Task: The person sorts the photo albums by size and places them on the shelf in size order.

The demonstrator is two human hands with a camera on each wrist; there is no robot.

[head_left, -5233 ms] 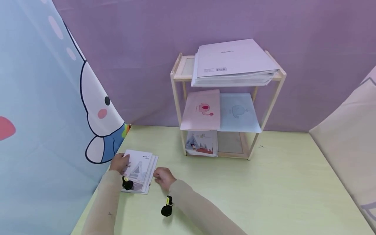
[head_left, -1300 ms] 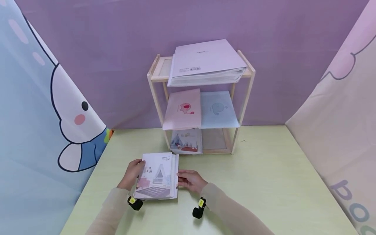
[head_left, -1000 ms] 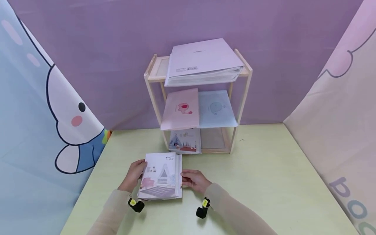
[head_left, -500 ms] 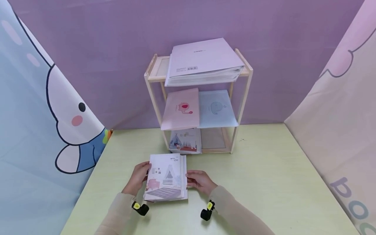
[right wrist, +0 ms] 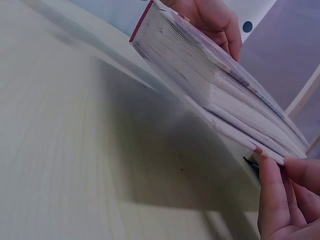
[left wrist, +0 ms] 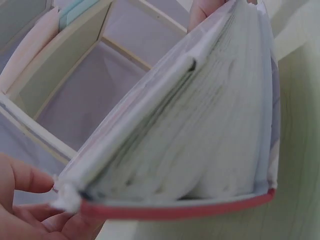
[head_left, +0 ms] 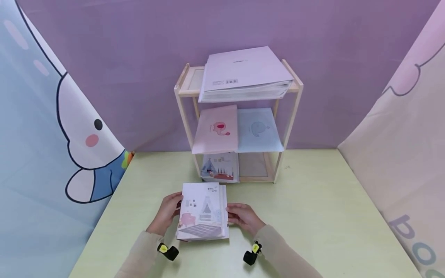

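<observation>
A thick hardcover book (head_left: 201,212) with a pale tent-and-rug print and barcode on its cover is held between both hands, in front of the rack. My left hand (head_left: 166,216) grips its left side, thumb near the upper left corner. At the right side, my right hand (head_left: 246,217) pinches the cover edge, as the right wrist view shows with the thumb and fingers (right wrist: 274,195). The book is tilted over the table, its shadow below it. Fanned page edges (left wrist: 200,130) and a red strip (left wrist: 175,210) along one cover edge show in the left wrist view.
Behind the book stands a wooden three-tier rack (head_left: 293,112). Large white albums (head_left: 247,73) lie on top, a pink booklet (head_left: 215,131) and a blue booklet (head_left: 259,129) in the middle. Another tent-print book (head_left: 220,168) lies bottom left. Printed curtains surround the pale table (head_left: 313,216).
The book has come from the table's left side to a place before the rack, lately moving slightly right. Both hands moved with it; the right now pinches its edge. The head view has shifted.
</observation>
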